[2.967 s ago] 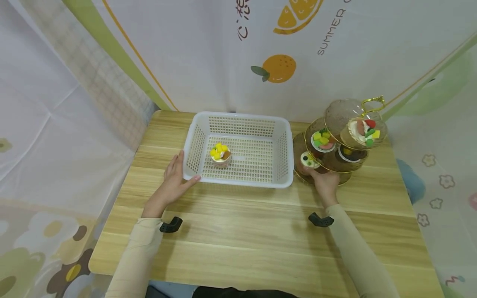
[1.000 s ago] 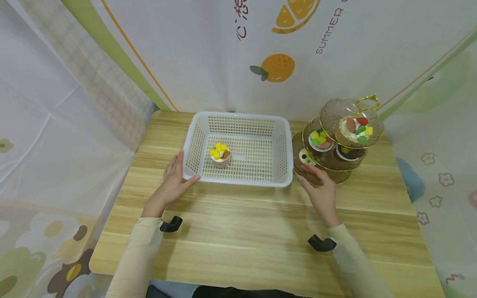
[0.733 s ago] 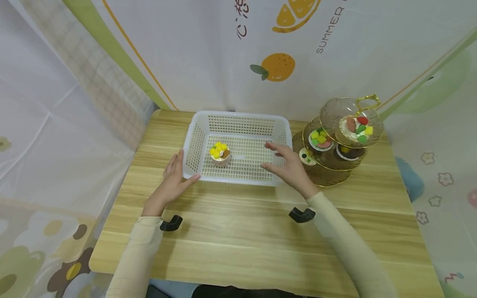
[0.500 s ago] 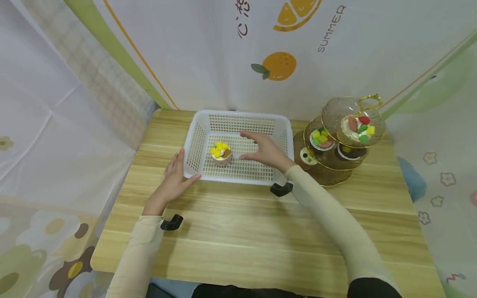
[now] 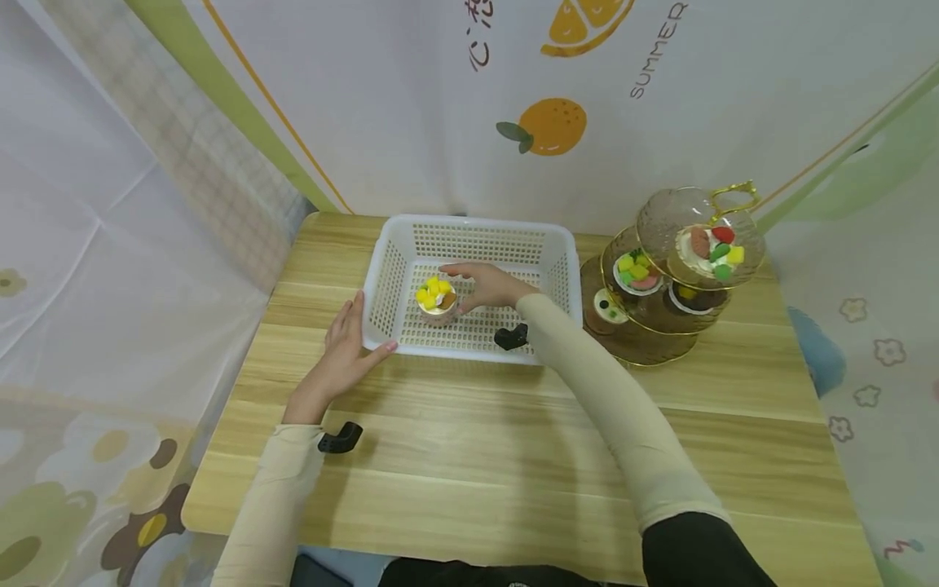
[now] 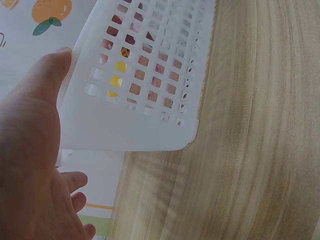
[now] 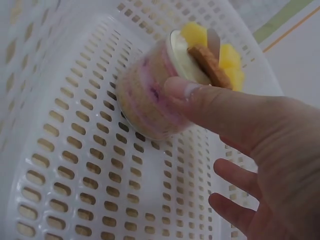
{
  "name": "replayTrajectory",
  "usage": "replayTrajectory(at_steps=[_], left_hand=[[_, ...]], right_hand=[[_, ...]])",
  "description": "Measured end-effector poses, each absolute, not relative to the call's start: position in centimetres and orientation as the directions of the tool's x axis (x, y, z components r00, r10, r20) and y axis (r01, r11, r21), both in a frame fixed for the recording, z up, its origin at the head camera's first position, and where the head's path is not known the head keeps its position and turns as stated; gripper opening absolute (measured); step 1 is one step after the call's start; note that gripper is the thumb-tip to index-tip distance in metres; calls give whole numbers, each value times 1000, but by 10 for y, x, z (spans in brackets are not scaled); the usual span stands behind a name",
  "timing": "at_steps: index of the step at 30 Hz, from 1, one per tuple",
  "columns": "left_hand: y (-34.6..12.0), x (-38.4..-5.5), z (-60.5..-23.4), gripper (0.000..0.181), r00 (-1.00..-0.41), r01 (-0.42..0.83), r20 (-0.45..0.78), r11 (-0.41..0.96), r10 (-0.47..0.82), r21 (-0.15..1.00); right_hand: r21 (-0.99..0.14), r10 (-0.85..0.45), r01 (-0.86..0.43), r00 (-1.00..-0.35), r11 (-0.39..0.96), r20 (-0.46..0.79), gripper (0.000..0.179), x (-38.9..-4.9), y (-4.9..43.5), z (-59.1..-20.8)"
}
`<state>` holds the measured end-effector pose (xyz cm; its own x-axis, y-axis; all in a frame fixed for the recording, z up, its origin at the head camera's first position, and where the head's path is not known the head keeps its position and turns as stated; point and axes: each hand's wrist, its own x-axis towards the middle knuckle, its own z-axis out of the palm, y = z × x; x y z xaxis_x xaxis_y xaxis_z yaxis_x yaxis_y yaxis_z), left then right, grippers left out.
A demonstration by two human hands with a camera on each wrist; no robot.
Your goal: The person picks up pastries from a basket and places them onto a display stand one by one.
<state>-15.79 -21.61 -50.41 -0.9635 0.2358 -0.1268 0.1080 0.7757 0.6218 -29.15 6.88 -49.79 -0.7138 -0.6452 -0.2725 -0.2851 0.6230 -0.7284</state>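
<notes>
In the head view, a dessert cup [image 5: 437, 303] topped with yellow cubes and a brown piece stands upright inside a white plastic basket [image 5: 469, 353]. My right hand [image 5: 487, 287] reaches into the basket from the right, thumb and fingers spread apart at the cup. In the right wrist view the thumb [image 7: 215, 102] overlaps the side of the layered dessert cup [image 7: 150, 95]; whether it touches cannot be told. The far side of the cup is hidden. My left hand [image 5: 341, 355] rests against the basket's near left corner, its thumb along the front rim, its fingers along the left side.
A three-tier gold-rimmed stand [image 5: 645, 359] is on the right, with a gold handle on top. It carries a large dessert [image 5: 707, 254] on the top tier, a fruit-topped cup [image 5: 637, 273] and a dark cup [image 5: 693, 298] below, and a white-topped cup [image 5: 610, 308] at the bottom.
My right hand has left the stand's bottom tier and moved left into the basket, to the dessert cup. The left hand, basket and cup stay in place.
</notes>
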Motion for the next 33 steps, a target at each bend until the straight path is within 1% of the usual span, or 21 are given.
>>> replayTrajectory(at_steps=[5,10,17,25,33], left_hand=[[-215,-157,-504,105,-967,108,-119,782,227,614],[-215,-157,-503,104,-966,119,-108,778,233,617],[-215,-157,-502,104,-966,119,-107,775,234,621],[-214,-156,-501,104,-966,116,-109,774,232,623],[-214,-156,-503,105,-969,115,-104,782,224,613]], right_hand=[[-748,-641,-235,-702,620,-311,82,-293,66,-501],[-750,-644,-228,-693,621,-323,80,-295,62,-504],[-749,-630,-204,-699,631,-340,81,-296,57,-509],[-771,-633,-187,-700,608,-330,81,-298,57,-514],[-781,-614,-176,-727,600,-308,76,-296,58,-515]])
